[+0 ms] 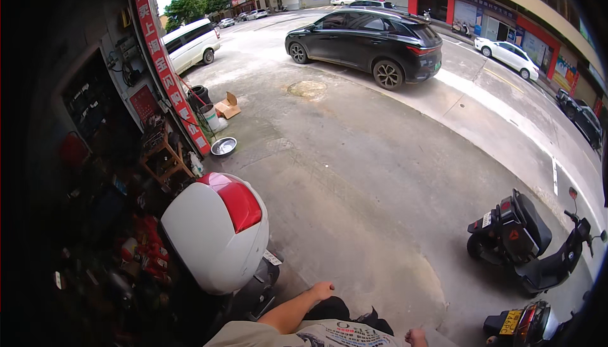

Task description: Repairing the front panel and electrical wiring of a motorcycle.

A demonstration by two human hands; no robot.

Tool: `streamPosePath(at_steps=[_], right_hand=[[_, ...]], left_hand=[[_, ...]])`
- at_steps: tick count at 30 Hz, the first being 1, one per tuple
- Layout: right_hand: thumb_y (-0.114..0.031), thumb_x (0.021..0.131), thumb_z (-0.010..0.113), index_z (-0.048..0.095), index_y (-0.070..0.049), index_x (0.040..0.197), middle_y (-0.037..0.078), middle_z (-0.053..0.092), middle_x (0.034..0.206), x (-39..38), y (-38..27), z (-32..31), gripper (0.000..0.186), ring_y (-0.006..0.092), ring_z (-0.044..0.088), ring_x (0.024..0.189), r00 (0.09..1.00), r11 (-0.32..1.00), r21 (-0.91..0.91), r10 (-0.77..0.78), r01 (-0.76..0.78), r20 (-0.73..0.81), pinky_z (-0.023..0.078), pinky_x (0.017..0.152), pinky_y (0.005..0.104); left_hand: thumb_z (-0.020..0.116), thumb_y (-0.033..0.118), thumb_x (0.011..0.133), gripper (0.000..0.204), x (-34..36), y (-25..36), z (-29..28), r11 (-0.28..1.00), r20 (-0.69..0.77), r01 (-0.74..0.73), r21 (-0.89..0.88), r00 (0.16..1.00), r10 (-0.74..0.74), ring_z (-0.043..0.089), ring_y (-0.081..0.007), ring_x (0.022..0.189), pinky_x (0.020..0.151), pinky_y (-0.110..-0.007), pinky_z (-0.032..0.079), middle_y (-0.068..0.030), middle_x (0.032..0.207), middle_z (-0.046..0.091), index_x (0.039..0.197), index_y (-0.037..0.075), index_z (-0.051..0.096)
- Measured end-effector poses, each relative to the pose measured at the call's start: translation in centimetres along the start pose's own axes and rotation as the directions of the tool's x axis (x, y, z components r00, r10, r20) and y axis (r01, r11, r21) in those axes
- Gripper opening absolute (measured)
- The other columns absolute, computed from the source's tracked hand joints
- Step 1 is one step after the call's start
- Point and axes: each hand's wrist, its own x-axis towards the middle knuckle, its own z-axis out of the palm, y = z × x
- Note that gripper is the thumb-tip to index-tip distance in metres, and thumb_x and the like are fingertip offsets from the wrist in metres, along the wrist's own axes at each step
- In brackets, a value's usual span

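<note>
My left hand (323,290) is closed in a loose fist above my dark-clad knee, near the bottom of the view. Nothing shows in its fingers. My right hand (415,337), small at the lower edge, also has its fingers curled, and I see nothing held in it. Between the hands lies my light printed shirt (342,333). Left of my left forearm stands a scooter with a large white top box (209,236) bearing a red reflector (237,206). Neither hand touches the box.
A black scooter (532,239) and a second one with a yellow plate (513,323) stand at the right. A metal basin (223,147), an open cardboard box (228,105) and a wooden stand (166,160) sit by the dark shop's doorway. Beyond, a black car (370,46) is on the road.
</note>
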Motion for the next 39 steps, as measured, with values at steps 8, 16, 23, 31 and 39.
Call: streamPosePath(at_steps=[8,16,23,31,39], right_hand=[[-0.004,0.083,0.045,0.056,0.003,0.093,0.012,0.060,0.075,-0.6,-42.7,25.4,0.016,0.0195,0.058,0.053,0.730,0.713,-0.157,-0.673,0.683,0.122,0.052,0.048,0.0315],[-0.002,0.083,0.046,0.054,0.004,0.098,0.016,0.059,0.071,7.6,-53.9,42.8,0.019,0.0291,0.059,0.053,0.908,0.774,-0.475,-0.374,0.418,0.191,0.052,0.048,0.0417],[-0.003,0.083,0.046,0.055,0.004,0.098,0.017,0.060,0.071,12.1,-69.3,67.3,0.019,0.0303,0.060,0.052,0.889,0.477,-0.750,-0.271,0.458,0.370,0.051,0.046,0.0427],[-0.004,0.083,0.045,0.057,0.004,0.098,0.018,0.060,0.070,17.3,-80.9,95.4,0.020,0.0316,0.060,0.052,0.863,0.116,-0.858,-0.145,0.501,0.484,0.050,0.044,0.0437],[-0.006,0.083,0.045,0.055,0.003,0.097,0.014,0.061,0.072,3.0,-85.3,145.4,0.019,0.0213,0.060,0.051,0.332,0.054,-0.333,-0.323,0.941,0.886,0.049,0.044,0.0325]], left_hand=[[0.055,0.017,0.078,0.030,19.5,-7.9,-15.4,0.985,-0.119,0.168,-0.041,0.978,-0.172,0.062,-0.0314,0.099,0.086,-0.039,0.049,-0.0169,0.104,0.066,0.103,0.006,0.065],[0.053,0.017,0.076,0.028,35.9,-11.1,-33.2,0.939,-0.220,0.241,-0.247,0.929,-0.296,0.062,-0.0344,0.099,0.085,-0.044,0.049,-0.0206,0.103,0.065,0.095,0.002,0.069],[0.054,0.014,0.073,0.031,37.3,-20.8,-43.2,0.842,-0.393,0.159,-0.515,0.829,-0.397,0.063,-0.0318,0.097,0.084,-0.042,0.049,-0.0188,0.101,0.066,0.101,0.008,0.067],[0.057,0.021,0.075,0.032,23.7,-38.7,-45.3,0.192,-0.022,0.640,-0.744,0.263,-0.965,0.061,-0.0306,0.105,0.090,-0.039,0.048,-0.0160,0.109,0.065,0.103,0.010,0.069],[0.054,0.020,0.075,0.031,17.3,-46.6,-46.7,-0.075,0.094,0.300,-0.951,0.049,-0.994,0.061,-0.0300,0.103,0.090,-0.038,0.047,-0.0133,0.107,0.066,0.099,0.010,0.070]])
